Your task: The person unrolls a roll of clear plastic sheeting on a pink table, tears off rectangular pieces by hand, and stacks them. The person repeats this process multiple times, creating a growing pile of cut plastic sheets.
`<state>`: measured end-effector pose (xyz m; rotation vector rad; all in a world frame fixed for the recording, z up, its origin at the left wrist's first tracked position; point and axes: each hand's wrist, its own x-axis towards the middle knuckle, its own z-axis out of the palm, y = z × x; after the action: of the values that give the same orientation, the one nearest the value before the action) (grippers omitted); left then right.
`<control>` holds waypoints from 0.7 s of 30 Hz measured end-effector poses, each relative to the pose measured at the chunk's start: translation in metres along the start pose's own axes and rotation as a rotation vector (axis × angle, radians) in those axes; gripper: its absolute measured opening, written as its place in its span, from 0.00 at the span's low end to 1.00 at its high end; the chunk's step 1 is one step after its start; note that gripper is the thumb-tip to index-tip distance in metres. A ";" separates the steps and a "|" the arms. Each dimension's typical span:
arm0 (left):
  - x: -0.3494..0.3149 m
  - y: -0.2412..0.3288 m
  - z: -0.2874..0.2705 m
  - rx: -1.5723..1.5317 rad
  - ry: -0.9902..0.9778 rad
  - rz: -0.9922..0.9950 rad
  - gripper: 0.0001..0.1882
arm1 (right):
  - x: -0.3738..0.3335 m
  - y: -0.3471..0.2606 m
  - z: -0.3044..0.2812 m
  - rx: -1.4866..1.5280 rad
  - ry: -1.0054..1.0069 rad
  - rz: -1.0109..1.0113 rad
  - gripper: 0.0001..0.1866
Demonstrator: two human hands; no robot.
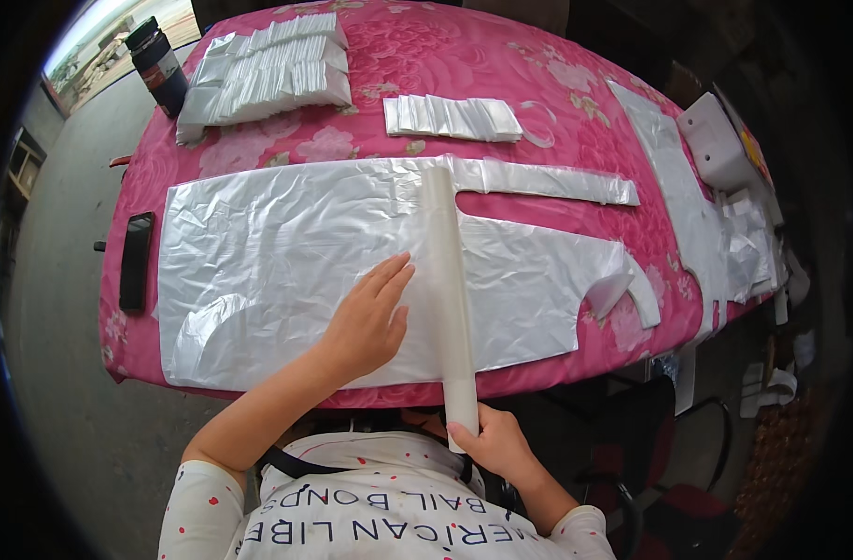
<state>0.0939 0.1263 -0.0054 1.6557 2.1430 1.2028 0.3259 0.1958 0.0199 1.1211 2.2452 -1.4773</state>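
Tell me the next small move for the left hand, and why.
Probably smooth the plastic sheet leftward, away from the tube, with the left hand: the plastic is wrinkled there, that hand is open over it, and the right hand has the tube's near end in its grip.

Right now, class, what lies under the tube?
Silvery plastic shows on both sides of the tube, whose near end sticks out past the pink cloth, in the right hand. The strip directly beneath is covered, so its creases cannot be seen.
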 end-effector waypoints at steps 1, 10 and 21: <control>0.003 -0.003 0.015 -0.006 -0.002 -0.009 0.26 | -0.001 -0.001 0.000 0.006 -0.008 0.003 0.22; -0.004 -0.004 0.042 0.438 -0.141 0.005 0.30 | 0.029 -0.014 -0.029 -0.247 -0.169 -0.120 0.31; -0.001 -0.003 0.043 0.477 -0.143 0.012 0.30 | 0.218 -0.090 -0.069 0.385 0.098 -0.191 0.26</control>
<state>0.1171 0.1461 -0.0362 1.8591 2.4576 0.5740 0.1289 0.3401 -0.0088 1.1229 2.2441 -2.0404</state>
